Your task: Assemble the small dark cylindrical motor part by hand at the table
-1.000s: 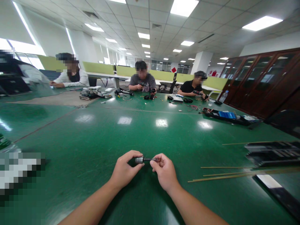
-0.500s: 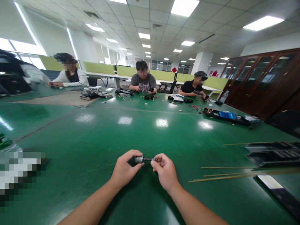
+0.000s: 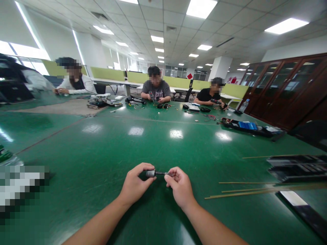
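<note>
Between my hands, just above the green table [image 3: 107, 146], lies a small silver cylinder with a thin dark shaft [image 3: 150, 173], held level. My left hand [image 3: 136, 180] has its thumb and fingers closed round the silver cylinder from the left. At the other end, my right hand [image 3: 180, 185] pinches the tip of the dark shaft between thumb and fingers. The very tip is partly hidden by those fingers. I cannot make out the exact kind of the part.
Thin wooden sticks [image 3: 240, 195] and black slotted parts [image 3: 298, 167] lie to the right. A long black tray [image 3: 260, 132] with a blue item stands further back. Three people sit across the table with loose parts before them. A blurred-out object [image 3: 22, 187] is at left.
My left hand and the silver cylinder have shifted very slightly left. My right hand stays where it was. Across the table, the middle person's hands have moved.
</note>
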Demonstrator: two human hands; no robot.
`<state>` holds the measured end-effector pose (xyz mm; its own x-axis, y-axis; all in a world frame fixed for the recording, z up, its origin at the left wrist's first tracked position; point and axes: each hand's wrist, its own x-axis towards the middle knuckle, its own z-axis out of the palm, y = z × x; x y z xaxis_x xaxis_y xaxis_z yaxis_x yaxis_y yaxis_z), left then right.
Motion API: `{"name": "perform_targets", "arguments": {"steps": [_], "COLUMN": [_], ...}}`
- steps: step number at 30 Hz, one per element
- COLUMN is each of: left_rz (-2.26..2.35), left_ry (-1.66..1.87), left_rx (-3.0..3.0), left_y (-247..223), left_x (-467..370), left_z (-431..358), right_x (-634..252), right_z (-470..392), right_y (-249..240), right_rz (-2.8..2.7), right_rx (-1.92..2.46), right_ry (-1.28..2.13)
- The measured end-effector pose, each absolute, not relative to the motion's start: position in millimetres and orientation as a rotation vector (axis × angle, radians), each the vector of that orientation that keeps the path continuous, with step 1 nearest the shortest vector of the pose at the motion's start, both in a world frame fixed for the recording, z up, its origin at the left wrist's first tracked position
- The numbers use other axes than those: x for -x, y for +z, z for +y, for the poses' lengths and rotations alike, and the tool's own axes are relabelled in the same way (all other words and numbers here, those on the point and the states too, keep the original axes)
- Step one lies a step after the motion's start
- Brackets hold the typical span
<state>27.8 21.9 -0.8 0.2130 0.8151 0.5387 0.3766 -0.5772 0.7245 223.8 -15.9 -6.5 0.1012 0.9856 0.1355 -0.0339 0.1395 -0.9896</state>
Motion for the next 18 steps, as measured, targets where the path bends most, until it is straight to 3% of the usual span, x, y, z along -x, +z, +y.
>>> {"name": "perform_targets", "arguments": {"steps": [18], "left_rz": [1.294], "left_ry": [1.426], "left_rx": [-2.045], "left_y": [0.9], "left_x": [-19.6], "left_z": [25.8], "right_x": [-226.3], "right_z": [-16.0], "right_y": [-4.2], "right_rz": [-1.122], "right_rx": [1.096], "right_ry": [0.981]}}
